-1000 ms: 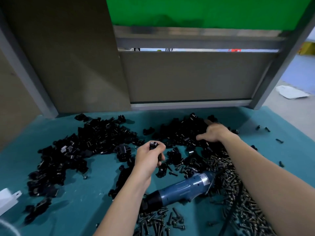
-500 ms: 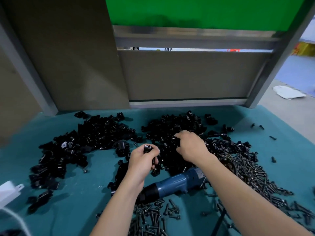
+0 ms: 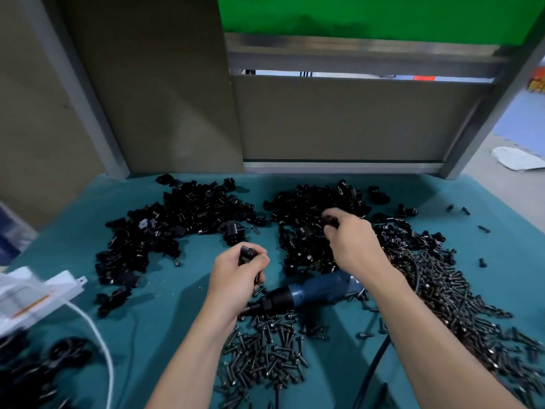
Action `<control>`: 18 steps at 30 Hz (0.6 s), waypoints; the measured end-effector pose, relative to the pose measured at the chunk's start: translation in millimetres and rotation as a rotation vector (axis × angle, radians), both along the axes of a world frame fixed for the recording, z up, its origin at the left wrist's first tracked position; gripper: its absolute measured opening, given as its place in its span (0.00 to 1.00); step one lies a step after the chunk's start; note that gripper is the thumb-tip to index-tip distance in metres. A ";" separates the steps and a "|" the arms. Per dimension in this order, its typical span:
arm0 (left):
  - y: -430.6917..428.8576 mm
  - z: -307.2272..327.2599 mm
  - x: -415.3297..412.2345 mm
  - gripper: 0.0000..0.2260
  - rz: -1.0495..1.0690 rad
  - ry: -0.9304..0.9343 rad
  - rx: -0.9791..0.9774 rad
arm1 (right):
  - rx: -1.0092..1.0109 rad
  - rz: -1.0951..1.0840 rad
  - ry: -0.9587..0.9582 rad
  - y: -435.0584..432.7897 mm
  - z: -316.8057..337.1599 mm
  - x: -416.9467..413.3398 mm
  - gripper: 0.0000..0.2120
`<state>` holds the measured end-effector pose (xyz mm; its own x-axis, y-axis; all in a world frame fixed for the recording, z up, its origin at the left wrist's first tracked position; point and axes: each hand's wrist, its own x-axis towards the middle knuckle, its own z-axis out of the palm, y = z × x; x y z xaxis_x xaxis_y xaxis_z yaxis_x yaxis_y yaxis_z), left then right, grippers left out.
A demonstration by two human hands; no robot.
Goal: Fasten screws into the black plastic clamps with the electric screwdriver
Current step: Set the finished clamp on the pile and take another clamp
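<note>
Our left hand [image 3: 236, 280] sits near the middle of the teal mat [image 3: 165, 314]. Its fingers and thumb are curled round a single black plastic clamp [image 3: 246, 255], which sticks up out of the top of the fist. Just to the right and a little farther off, our right hand [image 3: 354, 246] reaches into the right heap of black clamps [image 3: 303, 208]. Its fingers bend down among the pieces, but blur keeps us from telling whether they have closed on one. The left heap of black clamps [image 3: 177, 222] spreads across the far left of the mat, with a strip of bare mat between the two heaps.

The blue electric screwdriver [image 3: 318, 289] lies on its side on the mat between our forearms, just near of the right heap. Its black nose points left toward our left wrist, our right wrist passes over its rear end, and neither hand is on it.

We see a near heap of dark metal screws [image 3: 265, 352] just in front of the screwdriver, and a larger bank of screws [image 3: 460, 308] along the right side. A few loose screws [image 3: 483, 230] lie at the far right. A black cable [image 3: 373, 370] runs to the near edge. A blurred white box [image 3: 35, 293] with a white cord [image 3: 98, 335] sits at the left edge. Beyond the mat stand a grey panel [image 3: 339, 119] and a green board [image 3: 368, 13].
</note>
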<state>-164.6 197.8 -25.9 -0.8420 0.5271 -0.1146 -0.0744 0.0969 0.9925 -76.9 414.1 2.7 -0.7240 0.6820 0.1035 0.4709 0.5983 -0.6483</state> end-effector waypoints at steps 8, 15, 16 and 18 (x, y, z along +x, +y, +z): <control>-44.0 7.2 36.1 0.04 -0.032 0.162 0.123 | -0.751 0.342 0.332 -93.2 20.5 39.5 0.14; -50.2 -18.0 49.5 0.07 -0.063 0.040 0.297 | -1.046 0.561 0.228 -119.0 -8.6 50.9 0.18; -49.6 -21.6 49.4 0.06 -0.073 0.037 0.300 | -1.063 0.576 0.207 -118.6 -11.6 50.3 0.15; -49.6 -26.6 45.7 0.07 -0.043 0.048 0.282 | -1.079 0.570 0.188 -117.1 -17.2 47.5 0.09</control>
<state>-118.9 148.2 -52.5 -0.8191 0.5679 0.0805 -0.0288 -0.1809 0.9831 -29.3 297.0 -14.5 -0.9805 0.0744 -0.1820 0.1646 -0.1955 -0.9668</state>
